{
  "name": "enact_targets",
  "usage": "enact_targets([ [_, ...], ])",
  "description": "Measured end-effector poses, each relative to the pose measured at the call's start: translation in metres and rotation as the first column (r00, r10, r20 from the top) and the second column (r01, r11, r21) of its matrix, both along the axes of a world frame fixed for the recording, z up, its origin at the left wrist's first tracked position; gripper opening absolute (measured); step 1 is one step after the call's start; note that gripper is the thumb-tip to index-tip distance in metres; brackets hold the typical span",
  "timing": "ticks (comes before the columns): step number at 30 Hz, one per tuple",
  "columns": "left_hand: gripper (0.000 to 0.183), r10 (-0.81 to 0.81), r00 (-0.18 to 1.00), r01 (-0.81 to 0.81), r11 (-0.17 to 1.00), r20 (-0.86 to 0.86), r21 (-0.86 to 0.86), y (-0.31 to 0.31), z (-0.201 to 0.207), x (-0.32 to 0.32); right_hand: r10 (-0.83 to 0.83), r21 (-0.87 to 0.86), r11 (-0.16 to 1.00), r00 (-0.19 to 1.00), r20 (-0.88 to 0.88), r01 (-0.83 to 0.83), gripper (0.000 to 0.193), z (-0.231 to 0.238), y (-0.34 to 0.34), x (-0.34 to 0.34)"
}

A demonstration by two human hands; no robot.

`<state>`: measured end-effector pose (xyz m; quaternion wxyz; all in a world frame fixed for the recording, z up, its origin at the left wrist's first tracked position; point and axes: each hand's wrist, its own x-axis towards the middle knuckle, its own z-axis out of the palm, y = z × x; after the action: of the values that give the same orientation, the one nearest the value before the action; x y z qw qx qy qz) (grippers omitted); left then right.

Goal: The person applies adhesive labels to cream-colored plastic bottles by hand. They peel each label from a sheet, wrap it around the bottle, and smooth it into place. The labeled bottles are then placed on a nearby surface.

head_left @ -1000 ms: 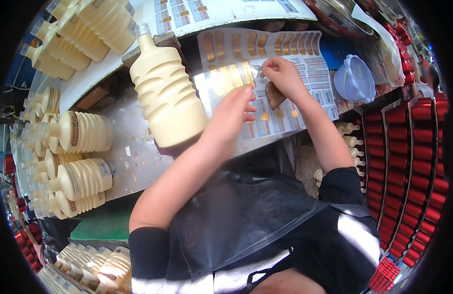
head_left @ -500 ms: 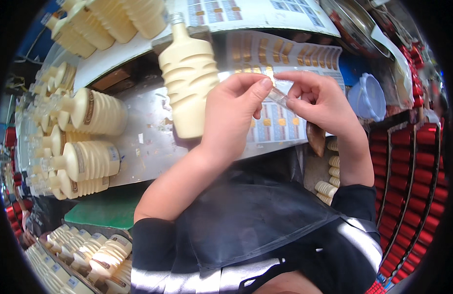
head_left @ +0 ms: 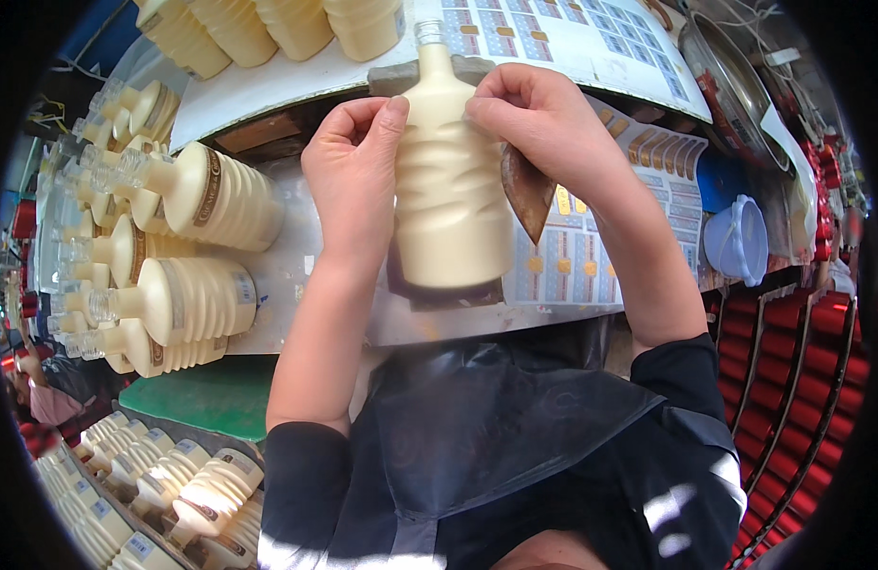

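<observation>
A cream-coloured ribbed bottle [head_left: 450, 209] with a clear screw neck lies in front of me, neck pointing away, on a dark rest [head_left: 458, 297]. My left hand [head_left: 358, 161] is at the left side of its shoulder, thumb and forefinger pinched together. On the right side of the shoulder, the fingertips of my right hand [head_left: 543, 109] press close to the bottle. A brown pointed scraper-like piece [head_left: 528, 195] is tucked in my right hand and sticks out below it. A clear label strip between my fingertips can hardly be made out against the cream bottle.
Several labelled bottles [head_left: 197, 299] lie stacked at the left, and others [head_left: 292, 24] stand on the white shelf [head_left: 268, 95]. Label sheets [head_left: 562, 256] lie right of the bottle. A light blue bucket [head_left: 738, 239] and red items in racks [head_left: 790, 380] are farther right. Crated bottles [head_left: 211, 489] sit lower left.
Both hands have moved from right of the bottle to its shoulder, one at each side, and spread apart. The clear strip they held beside the bottle is now at the bottle. The view has shifted.
</observation>
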<state>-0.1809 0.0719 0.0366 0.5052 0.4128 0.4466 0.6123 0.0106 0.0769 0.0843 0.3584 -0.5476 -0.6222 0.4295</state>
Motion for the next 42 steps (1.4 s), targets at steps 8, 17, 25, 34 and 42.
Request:
enact_targets([
  [8, 0.043, -0.102, 0.992, 0.103, 0.994, -0.068, 0.020, 0.016, -0.015, -0.006, 0.042, 0.005, 0.999, 0.986, 0.163, -0.043, 0.025, 0.012, 0.008, -0.005],
  [17, 0.038, -0.428, 0.903, 0.423, 0.883, -0.019, 0.205, 0.014, 0.010, -0.019, 0.369, 0.023, 0.927, 0.922, 0.114, -0.374, 0.015, 0.050, 0.020, -0.020],
  [25, 0.017, -0.423, 0.895, 0.416, 0.906, 0.146, 0.075, 0.015, 0.009, -0.037, 0.312, -0.063, 0.949, 0.950, 0.030, -0.309, 0.021, 0.043, 0.024, -0.014],
  [34, 0.026, -0.168, 0.981, 0.180, 0.975, 0.101, -0.133, 0.019, -0.022, -0.017, 0.125, -0.030, 0.992, 0.936, 0.329, -0.122, 0.025, 0.023, 0.023, -0.012],
  [42, 0.041, -0.269, 0.933, 0.308, 0.941, 0.241, -0.142, 0.015, -0.022, -0.003, 0.128, -0.053, 0.992, 0.938, 0.324, -0.117, 0.024, 0.019, 0.021, -0.005],
])
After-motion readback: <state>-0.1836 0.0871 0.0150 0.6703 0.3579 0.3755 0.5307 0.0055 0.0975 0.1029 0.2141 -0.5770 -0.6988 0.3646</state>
